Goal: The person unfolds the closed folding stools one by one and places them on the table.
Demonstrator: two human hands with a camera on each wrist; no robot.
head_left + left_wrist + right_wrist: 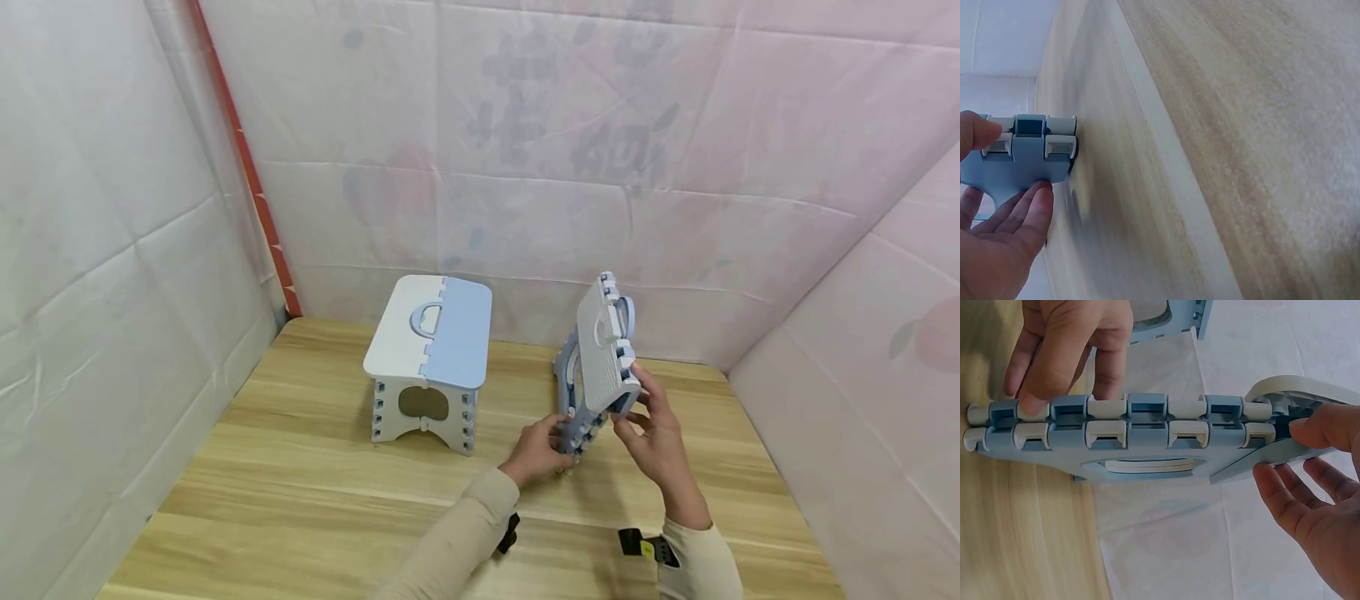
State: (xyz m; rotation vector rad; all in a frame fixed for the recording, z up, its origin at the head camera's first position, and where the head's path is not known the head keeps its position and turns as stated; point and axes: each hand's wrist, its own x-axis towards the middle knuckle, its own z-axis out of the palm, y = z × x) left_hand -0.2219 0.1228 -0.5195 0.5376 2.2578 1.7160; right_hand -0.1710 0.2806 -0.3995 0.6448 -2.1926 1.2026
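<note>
Left hand (537, 451) lower, right hand (660, 440) higher, folding stool (602, 371) gripped between.

A passable strip of bench (519, 379) is left between the unfolded stool (459, 337) and the half-folded stool (597, 367), blocked behind by sheeting (510, 225).

The folding stool (598, 367), white and light blue, stands upright on the right half of the table (300, 467), near its rear edge, in a partly folded state. Its ribbed white panel (600, 371) tilts at an angle above the blue side panel (1066, 461), with a curved blue handle (629, 312) standing out behind the white one. Alternating blue and white hinges (1107, 408) run in two parallel rows along the edge, beside an oval opening (1147, 466) in the side panel.
</note>
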